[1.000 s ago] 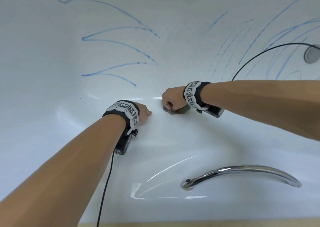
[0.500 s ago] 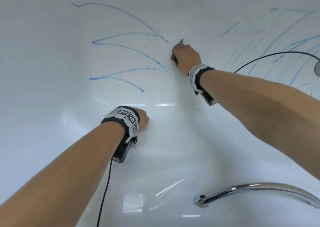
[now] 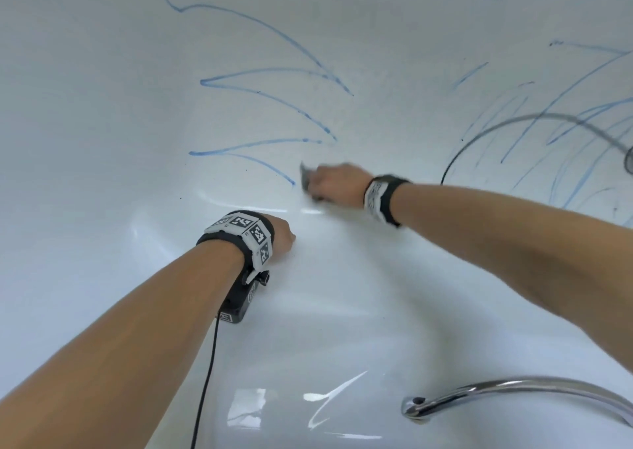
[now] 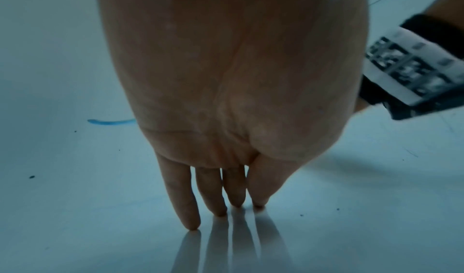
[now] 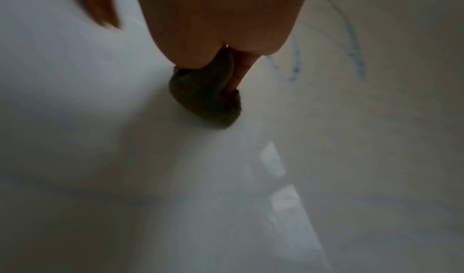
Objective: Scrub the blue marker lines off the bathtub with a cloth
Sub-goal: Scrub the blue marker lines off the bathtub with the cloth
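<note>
Blue marker lines (image 3: 270,106) fan across the far wall of the white bathtub (image 3: 102,140), with more lines (image 3: 565,123) to the right. My right hand (image 3: 329,183) grips a dark grey cloth (image 3: 306,178) and presses it on the tub just right of the lowest line's end (image 3: 291,182); it is motion-blurred. In the right wrist view the cloth (image 5: 206,98) is bunched under the fingers. My left hand (image 3: 282,236) props on the tub floor, its straight fingertips (image 4: 191,223) touching the surface.
A chrome grab handle (image 3: 520,394) runs along the near side at lower right. A black cable (image 3: 513,123) arcs over the right wall toward a round metal fitting (image 3: 629,161). Another cable (image 3: 205,380) hangs from my left wrist. Small dark specks dot the tub.
My right hand swept the cloth up to the converging line ends, then back down and left to the lowest line's tip. The left hand has stayed planted. The view has tilted downward.
</note>
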